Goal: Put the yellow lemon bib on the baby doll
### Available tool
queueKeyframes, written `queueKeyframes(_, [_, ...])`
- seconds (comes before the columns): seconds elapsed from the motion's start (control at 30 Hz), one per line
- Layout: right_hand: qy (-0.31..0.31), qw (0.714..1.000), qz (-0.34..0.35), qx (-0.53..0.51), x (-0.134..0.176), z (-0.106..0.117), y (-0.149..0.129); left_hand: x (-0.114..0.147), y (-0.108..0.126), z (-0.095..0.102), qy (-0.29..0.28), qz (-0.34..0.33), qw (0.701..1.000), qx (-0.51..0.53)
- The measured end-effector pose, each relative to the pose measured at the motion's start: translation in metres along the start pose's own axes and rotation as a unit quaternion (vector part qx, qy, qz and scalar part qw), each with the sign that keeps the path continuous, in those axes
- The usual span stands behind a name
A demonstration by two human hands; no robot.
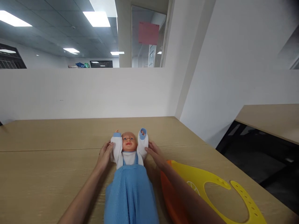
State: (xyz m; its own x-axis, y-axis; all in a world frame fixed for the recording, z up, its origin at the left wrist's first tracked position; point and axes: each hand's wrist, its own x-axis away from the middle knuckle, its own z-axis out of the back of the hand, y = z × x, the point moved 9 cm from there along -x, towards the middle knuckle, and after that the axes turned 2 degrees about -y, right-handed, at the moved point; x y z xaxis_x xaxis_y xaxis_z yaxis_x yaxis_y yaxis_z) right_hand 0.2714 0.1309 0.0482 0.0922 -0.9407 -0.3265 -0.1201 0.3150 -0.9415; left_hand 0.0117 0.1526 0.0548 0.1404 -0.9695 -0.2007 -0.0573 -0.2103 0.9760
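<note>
A baby doll (129, 142) in a white top with blue cuffs and blue overalls (130, 189) lies face up on the wooden table, its head away from me and both arms raised beside it. My left hand (105, 153) is closed on the doll's sleeve at the left side. On the other side my right hand (155, 151) pinches the other sleeve between thumb and fingers. Beneath my right forearm lies a yellow silicone bib (198, 174) with an orange pocket (171, 193), its neck strap undone.
A seam crosses the table (58, 174), whose far edge meets a white wall (93, 93). Above that wall are glass panes and a pink sheet (149, 33). A second table (275, 119) with a dark underside stands at the right.
</note>
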Motion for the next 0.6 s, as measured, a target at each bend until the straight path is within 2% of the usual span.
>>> queueKeyframes(0.2, [-0.021, 0.999, 0.019, -0.039, -0.008, -0.009, -0.018, -0.01, 0.014, -0.021, -0.05, 0.02, 0.997, 0.058])
queueKeyframes(0.4, [-0.028, 0.999, 0.021, -0.013, -0.018, -0.013, -0.025, -0.015, 0.01, -0.024, -0.068, 0.041, 0.995, 0.063])
queueKeyframes(0.5, [-0.04, 0.999, 0.008, 0.034, -0.02, -0.011, -0.022, -0.013, 0.011, -0.031, -0.121, 0.052, 0.99, 0.059])
queueKeyframes(0.6, [-0.058, 0.997, -0.021, 0.05, -0.019, -0.007, -0.018, -0.006, 0.02, -0.041, -0.179, 0.037, 0.982, 0.045])
